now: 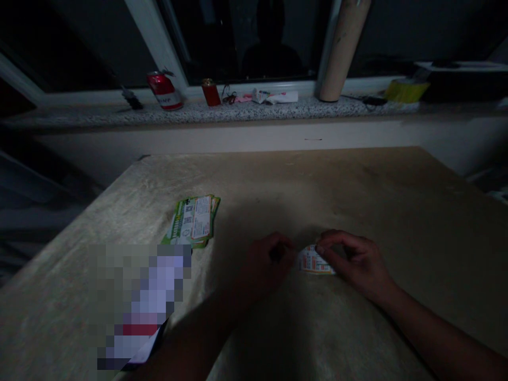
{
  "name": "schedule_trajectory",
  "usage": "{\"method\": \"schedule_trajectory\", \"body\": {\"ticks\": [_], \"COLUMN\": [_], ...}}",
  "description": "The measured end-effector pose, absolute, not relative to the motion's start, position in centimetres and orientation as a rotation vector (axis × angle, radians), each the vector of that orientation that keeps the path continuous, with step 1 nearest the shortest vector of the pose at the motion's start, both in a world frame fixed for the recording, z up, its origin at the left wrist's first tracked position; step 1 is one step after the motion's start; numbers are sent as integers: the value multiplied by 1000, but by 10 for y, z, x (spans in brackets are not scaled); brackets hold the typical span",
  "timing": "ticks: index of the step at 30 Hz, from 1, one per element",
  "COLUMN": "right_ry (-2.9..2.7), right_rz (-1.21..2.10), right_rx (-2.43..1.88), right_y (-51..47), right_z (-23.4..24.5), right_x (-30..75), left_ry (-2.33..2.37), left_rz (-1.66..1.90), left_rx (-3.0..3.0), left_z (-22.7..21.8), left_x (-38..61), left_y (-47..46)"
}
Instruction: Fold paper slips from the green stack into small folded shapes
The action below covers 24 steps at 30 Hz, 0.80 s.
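Dim light falls on a bare table (357,185) under a window sill (317,108). At the near middle, a small card (313,263) lies low over the table. The right hand (357,262) pinches its top edge, and the left hand (265,264) curls at its left edge; shadow hides whether it grips. Light edge holds with the card kept flat would likely serve best. A stack (194,219) of similar cards lies to the left. On the sill a red can (164,91) leans, contents unseen.
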State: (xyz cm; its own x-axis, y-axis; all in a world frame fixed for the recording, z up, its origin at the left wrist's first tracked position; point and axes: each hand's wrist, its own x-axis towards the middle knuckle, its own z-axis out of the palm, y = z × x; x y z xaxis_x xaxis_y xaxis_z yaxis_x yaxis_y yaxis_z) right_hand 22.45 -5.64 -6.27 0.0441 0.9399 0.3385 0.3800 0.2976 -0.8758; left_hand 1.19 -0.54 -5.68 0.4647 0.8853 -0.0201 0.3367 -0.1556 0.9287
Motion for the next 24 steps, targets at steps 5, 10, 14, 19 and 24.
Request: {"method": "schedule_trajectory", "body": {"ticks": [5, 10, 14, 19, 24], "right_ry": [-1645, -1789, -1802, -1703, -1705], "right_rz": [699, 535, 439, 455, 560], "right_rx": [-1185, -1068, -1028, -1112, -1132], "right_y": [-57, -56, -58, -58, -56], "right_z": [-64, -61, -57, -60, -63], "right_x": [217, 213, 216, 221, 218], "left_ry": [1044, 1077, 1116, 1195, 1152], "left_rz": [614, 534, 514, 492, 677], "left_rx": [1999, 2056, 2059, 2130, 2181], "left_z": [-51, -52, -52, -52, -54], "left_x": [17, 18, 15, 10, 12], "left_y": [-9, -10, -7, -5, -9]}}
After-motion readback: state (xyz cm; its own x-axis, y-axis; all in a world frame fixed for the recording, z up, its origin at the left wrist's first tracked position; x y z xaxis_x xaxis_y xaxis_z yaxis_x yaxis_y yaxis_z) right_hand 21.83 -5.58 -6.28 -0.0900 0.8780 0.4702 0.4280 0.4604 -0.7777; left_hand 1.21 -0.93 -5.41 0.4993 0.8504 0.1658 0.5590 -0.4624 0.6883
